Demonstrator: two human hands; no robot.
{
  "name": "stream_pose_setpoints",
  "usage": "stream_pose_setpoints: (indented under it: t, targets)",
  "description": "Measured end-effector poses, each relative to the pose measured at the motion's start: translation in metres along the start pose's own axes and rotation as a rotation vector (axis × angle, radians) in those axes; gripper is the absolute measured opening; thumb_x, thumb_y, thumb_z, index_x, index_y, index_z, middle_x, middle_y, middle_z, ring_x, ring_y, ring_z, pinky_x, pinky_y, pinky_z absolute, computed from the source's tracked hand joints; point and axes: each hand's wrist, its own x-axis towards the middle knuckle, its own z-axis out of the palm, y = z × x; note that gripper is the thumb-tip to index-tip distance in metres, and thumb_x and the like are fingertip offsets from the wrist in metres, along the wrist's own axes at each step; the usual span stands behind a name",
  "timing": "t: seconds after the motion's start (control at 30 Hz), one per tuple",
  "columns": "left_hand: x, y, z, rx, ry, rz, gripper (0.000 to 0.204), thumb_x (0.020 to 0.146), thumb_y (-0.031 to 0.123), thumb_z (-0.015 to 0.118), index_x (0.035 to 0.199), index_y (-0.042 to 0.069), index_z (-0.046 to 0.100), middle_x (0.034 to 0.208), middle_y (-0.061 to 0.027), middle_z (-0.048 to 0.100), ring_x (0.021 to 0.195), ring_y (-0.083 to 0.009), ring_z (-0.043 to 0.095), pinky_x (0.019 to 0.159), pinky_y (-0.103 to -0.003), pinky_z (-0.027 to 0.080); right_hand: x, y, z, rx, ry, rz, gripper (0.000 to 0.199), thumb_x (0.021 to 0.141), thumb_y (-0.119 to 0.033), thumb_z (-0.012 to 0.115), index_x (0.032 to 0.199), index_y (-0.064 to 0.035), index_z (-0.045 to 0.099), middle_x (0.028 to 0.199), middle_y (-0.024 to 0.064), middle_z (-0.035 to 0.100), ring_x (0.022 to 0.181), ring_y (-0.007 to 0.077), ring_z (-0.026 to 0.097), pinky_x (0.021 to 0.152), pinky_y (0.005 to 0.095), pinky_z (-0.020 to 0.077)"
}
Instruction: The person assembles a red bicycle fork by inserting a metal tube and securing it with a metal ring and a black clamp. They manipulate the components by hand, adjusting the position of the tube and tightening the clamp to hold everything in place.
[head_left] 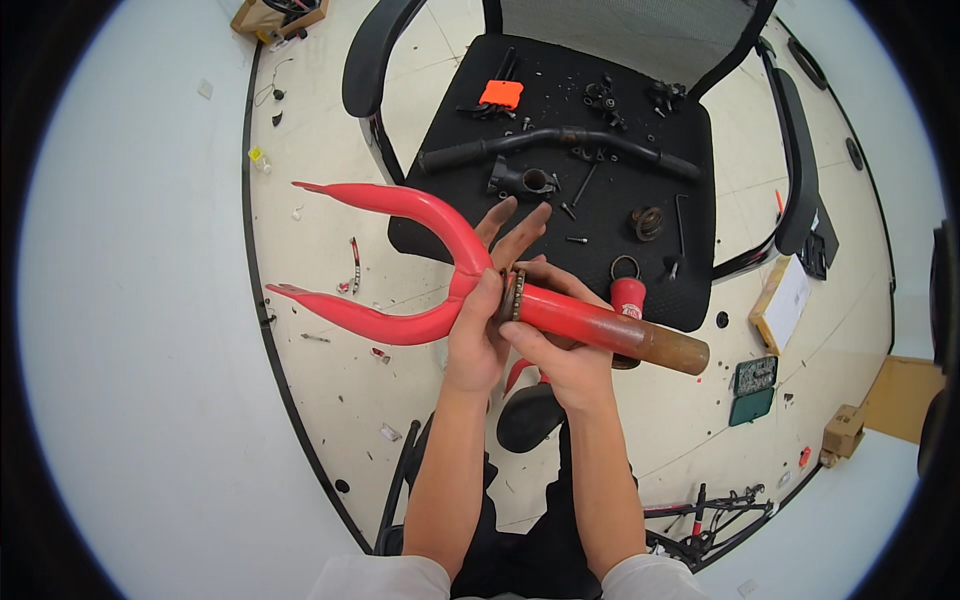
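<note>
A red bicycle fork (410, 325) lies across both my hands, its two curved blades pointing left and its rusty-ended steerer tube to the right. My left hand (476, 340) grips it at the crown, thumb on top, with two fingers stretched out beyond the far side. Around the base of the steerer sits a caged ball bearing ring (519, 294). My right hand (575, 365) closes around the tube there, its thumb and index finger at the ring. Behind the steerer stands a red tube (628, 297) with a dark ring at its top; its lower part is hidden.
An office chair (440, 215) holds a black handlebar (560, 137), a stem (520, 180), a coiled metal part (647, 222), a hex key (681, 225) and several bolts. Below are a black saddle (530, 418), a green bit case (753, 390) and a bicycle frame (700, 520).
</note>
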Motion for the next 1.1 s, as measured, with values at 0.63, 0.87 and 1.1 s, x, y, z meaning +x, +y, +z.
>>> stream_pose_setpoints:
  t: [0.63,0.87,1.1]
  targets:
    - [-0.003,-0.001,0.005,-0.119,-0.028,-0.03,0.083,0.093,0.06,0.048,0.151,0.008,0.019,0.14,-0.0209,0.049,0.131,-0.0256,0.046,0.109,-0.039,0.036,0.002,0.01,0.002,0.051,0.023,0.001,0.06,0.067,0.001,0.08,0.121,0.0045,0.055,0.108,0.0112,0.066,0.098,0.0181,0.065,0.091,0.0306,0.0523]
    - [-0.001,-0.003,0.005,-0.007,-0.035,0.017,0.085,0.095,0.066,0.035,0.152,0.007,0.015,0.14,-0.0276,0.045,0.129,-0.0307,0.049,0.106,-0.042,0.043,0.005,0.013,-0.002,0.199,-0.021,0.007,0.059,0.069,-0.001,0.079,0.122,0.0045,0.054,0.107,0.0096,0.065,0.099,0.0175,0.064,0.093,0.0304,0.0497]
    - [-0.002,-0.003,0.007,-0.009,-0.009,0.002,0.094,0.09,0.069,0.044,0.152,0.007,0.012,0.136,-0.0202,0.052,0.127,-0.0262,0.048,0.109,-0.041,0.038,0.004,0.006,0.001,0.287,-0.022,0.078,0.062,0.068,-0.001,0.08,0.125,0.0033,0.054,0.114,0.0105,0.064,0.106,0.0183,0.063,0.097,0.0322,0.0475]
